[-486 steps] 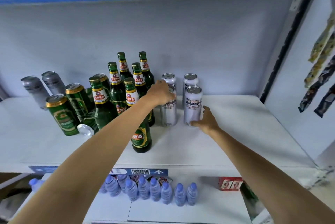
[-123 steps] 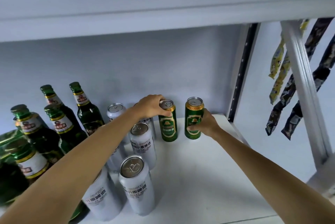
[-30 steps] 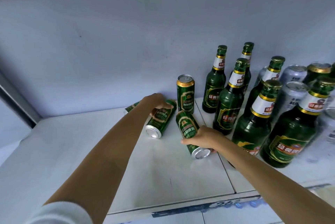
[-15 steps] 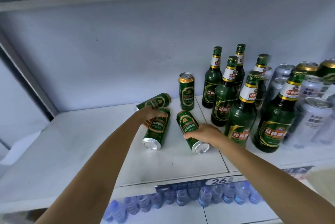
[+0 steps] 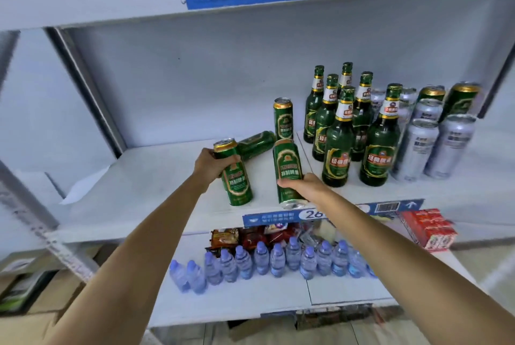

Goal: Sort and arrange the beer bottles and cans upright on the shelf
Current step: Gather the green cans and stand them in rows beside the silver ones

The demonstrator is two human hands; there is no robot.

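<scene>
A: What has the left hand (image 5: 213, 164) got?

B: Its fingers are curled round the upper half of a green can (image 5: 234, 174), which tilts with its gold top toward 11 o'clock. Its base is low over the shelf (image 5: 133, 191); I cannot tell whether it touches.

A: And the right hand (image 5: 302, 184)?

B: It is wrapped round the lower part of a second can (image 5: 287, 170), nearly upright, at 3 o'clock of the first. The silver base sits at the shelf's front edge, over the blue label strip (image 5: 331, 213).

A: Any other green cans close by?

B: 2. A lying can (image 5: 257, 144) rests on its side at 1 o'clock of the left hand, and a standing can (image 5: 283, 118) is upright behind it, at 12 o'clock of the right-hand one.

A: The rest?

B: At 3 o'clock of those stand 7 green bottles (image 5: 337, 146), upright and bunched. Farther toward 3 o'clock are upright silver cans (image 5: 423, 146), with 2 more green ones (image 5: 461, 100) behind them.

A: Below?

B: Water bottles (image 5: 262, 259) in a row on the lower shelf, and red boxes (image 5: 429, 227) at 4 o'clock.
</scene>
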